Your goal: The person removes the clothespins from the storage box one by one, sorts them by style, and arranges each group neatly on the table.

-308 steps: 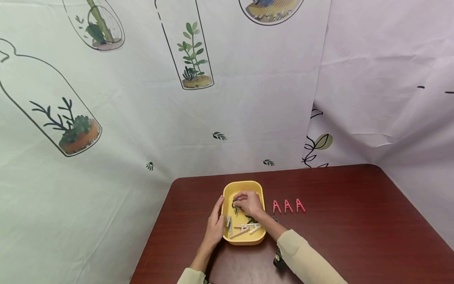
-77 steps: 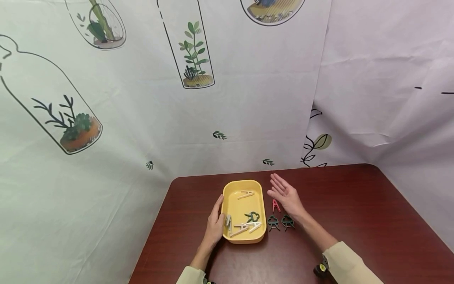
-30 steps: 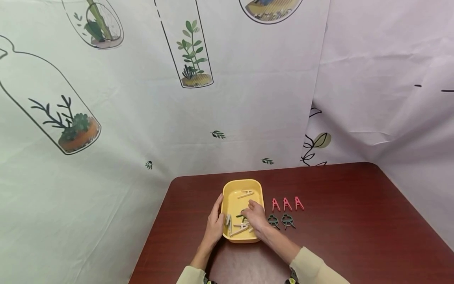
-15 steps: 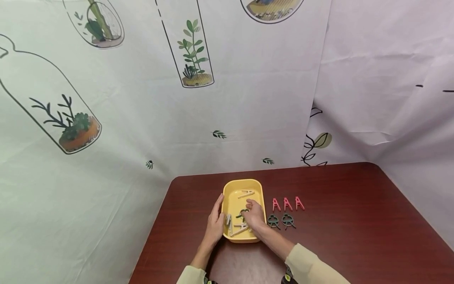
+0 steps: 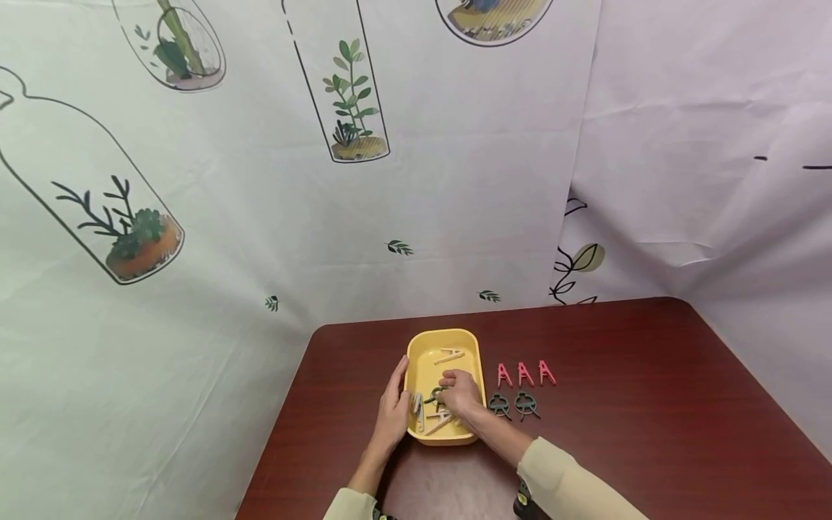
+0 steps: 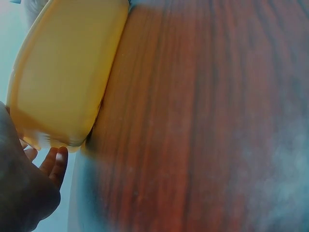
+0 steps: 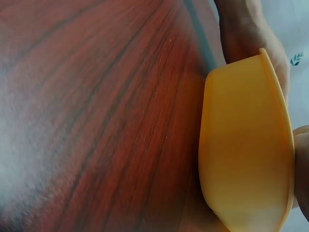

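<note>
A yellow plastic tub stands on the dark red table. My left hand lies along its left wall, fingers stretched along the outside; the left wrist view shows its fingertips at the tub's end. Inside the tub, my right hand pinches a dark green plant clip, partly covered by the fingers. Around it lie a beige clothespin at the far end, another beige clothespin near the front and pale grey clothespins by the left wall.
Right of the tub, three pink clothespins stand in a row on the table. Two dark green plant clips lie in a second row nearer me. A printed cloth backdrop hangs behind the table.
Since the oldest frame, a second green plant clip has come to lie on the table. In the last half second my right hand and its green clip shifted slightly left; my left hand stays put.
</note>
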`<state>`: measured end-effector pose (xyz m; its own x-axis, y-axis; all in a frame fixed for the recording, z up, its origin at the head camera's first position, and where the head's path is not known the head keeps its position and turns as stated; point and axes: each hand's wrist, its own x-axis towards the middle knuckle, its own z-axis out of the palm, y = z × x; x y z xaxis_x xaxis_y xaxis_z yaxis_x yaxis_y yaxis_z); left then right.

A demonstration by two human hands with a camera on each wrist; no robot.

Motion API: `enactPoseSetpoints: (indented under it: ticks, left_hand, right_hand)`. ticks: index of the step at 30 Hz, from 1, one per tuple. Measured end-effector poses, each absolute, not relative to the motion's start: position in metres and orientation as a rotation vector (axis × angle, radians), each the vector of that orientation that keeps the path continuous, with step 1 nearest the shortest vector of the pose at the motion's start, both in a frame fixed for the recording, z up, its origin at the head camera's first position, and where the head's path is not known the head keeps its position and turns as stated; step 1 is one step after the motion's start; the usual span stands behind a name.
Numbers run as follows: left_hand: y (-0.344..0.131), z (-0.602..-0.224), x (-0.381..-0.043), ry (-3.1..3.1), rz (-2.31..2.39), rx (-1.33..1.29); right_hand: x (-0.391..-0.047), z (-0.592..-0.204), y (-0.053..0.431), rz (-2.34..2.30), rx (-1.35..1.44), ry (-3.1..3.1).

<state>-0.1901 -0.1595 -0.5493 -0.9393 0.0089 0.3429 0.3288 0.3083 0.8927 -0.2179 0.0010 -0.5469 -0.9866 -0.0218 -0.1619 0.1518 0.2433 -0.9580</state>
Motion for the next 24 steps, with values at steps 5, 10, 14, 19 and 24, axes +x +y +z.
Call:
enactPoseSetpoints:
  ticks: [5,10,14,19,24]
  left_hand:
    - [-0.161,-0.560,-0.196,-2.298,-1.652,-0.304]
    - [-0.168,-0.579,-0.205,-2.328,-1.595,-0.297]
    - [-0.173,-0.583,-0.208,-2.348,-1.599,-0.317]
    - [-0.175,-0.583,-0.208,-2.356,-1.609,-0.333]
    - [-0.169,-0.574,-0.204,-2.335,-1.605,-0.325]
  right_hand:
    - [-0.220,-0.548,-0.001,-1.805,0.057,2.416]
    - [-0.223,-0.549,-0.003,-1.733,-0.015,2.532]
    - [-0.224,-0.550,-0.003,-1.677,-0.050,2.611]
    - [-0.227,-0.553,-0.004,-1.618,-0.109,2.668]
    - [-0.231,-0.555,-0.002,-1.570,-0.161,2.698]
